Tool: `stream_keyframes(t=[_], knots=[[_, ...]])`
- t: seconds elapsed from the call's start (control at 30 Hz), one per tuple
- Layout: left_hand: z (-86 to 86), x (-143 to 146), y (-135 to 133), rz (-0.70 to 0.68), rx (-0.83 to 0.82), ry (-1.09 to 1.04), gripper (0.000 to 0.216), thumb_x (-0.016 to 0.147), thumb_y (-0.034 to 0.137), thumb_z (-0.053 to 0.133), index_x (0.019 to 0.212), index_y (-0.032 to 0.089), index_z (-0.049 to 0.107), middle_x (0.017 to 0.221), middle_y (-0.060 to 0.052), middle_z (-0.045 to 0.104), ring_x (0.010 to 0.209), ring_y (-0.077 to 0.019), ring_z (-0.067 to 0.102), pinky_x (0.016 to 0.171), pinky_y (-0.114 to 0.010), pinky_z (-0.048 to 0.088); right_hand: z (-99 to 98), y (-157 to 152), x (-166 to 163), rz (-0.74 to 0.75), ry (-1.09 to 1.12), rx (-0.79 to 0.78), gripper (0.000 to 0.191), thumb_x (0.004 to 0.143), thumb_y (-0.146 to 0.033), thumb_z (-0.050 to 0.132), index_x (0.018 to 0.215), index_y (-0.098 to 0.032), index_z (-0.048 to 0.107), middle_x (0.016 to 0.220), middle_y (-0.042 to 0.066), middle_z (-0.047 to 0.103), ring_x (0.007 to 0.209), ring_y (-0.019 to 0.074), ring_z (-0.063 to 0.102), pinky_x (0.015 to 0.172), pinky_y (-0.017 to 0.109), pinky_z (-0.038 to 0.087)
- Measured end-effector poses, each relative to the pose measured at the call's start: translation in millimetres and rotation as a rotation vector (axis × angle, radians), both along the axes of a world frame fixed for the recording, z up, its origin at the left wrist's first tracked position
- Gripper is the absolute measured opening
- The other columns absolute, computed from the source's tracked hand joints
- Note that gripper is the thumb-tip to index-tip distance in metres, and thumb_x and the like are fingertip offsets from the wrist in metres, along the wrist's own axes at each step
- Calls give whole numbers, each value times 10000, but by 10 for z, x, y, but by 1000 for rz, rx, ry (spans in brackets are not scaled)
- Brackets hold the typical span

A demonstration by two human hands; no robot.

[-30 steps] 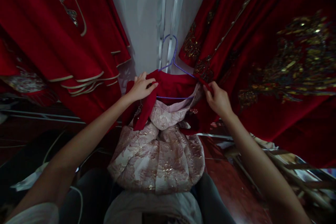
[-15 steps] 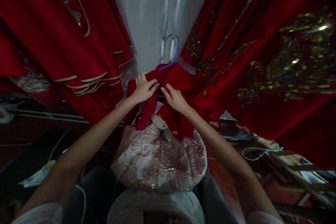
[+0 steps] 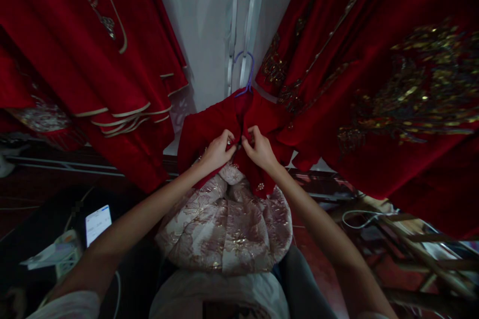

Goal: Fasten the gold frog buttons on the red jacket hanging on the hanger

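A small red jacket (image 3: 209, 122) hangs on a purple hanger (image 3: 250, 72) in front of me, its two front edges close together at the middle. My left hand (image 3: 220, 150) pinches the left front edge, beside a shiny button or ornament. On the other side, my right hand (image 3: 259, 147) has its fingers closed on the right front edge. The fingertips of both hands almost meet. Below the jacket, a pale pink and gold brocade garment (image 3: 228, 229) bulges over my lap. Shiny ornaments (image 3: 260, 187) dot the jacket's right lower front.
Red garments with pale trim (image 3: 130, 60) hang at left; red garments with gold sequins (image 3: 411, 94) hang at right. A lit phone (image 3: 98, 224) lies on a dark surface at lower left. A wooden rack (image 3: 430, 259) and a white cable (image 3: 359, 222) are at lower right.
Both hands have moved down from the collar area to the middle of the jacket's front. The jacket's shoulders now lie flatter and its front edges are closer together. The phone has come into view.
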State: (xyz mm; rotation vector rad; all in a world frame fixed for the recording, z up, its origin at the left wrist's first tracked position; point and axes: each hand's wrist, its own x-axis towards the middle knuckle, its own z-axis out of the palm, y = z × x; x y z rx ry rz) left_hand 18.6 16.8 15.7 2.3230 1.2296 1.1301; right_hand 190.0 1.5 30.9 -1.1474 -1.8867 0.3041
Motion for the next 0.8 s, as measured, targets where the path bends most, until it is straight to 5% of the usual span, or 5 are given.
stream_keyframes(t=[0.13,0.33,0.8], knots=[[4,41,89,48,-33,-250,195,800,252,632,971,199,557,962,-37,659,891,-169,628,840,-317,482,-66,-57,-8,-17,185,38,266,830,-282,543,1048,-215,406,917,54,573,805,178,604,721,307,502],[-153,76,138,42,-85,-463,314,697,140,671,978,192,541,975,-31,659,903,-157,645,838,-299,495,-58,-118,-9,199,286,-71,316,811,-302,614,1078,-236,459,997,43,599,856,150,614,785,303,542],[-135,16,71,22,-60,-402,124,768,186,619,875,195,556,895,-17,651,869,-154,628,864,-316,484,-67,-62,15,150,378,-124,221,826,-382,624,961,-229,538,916,28,644,816,145,641,718,280,551]])
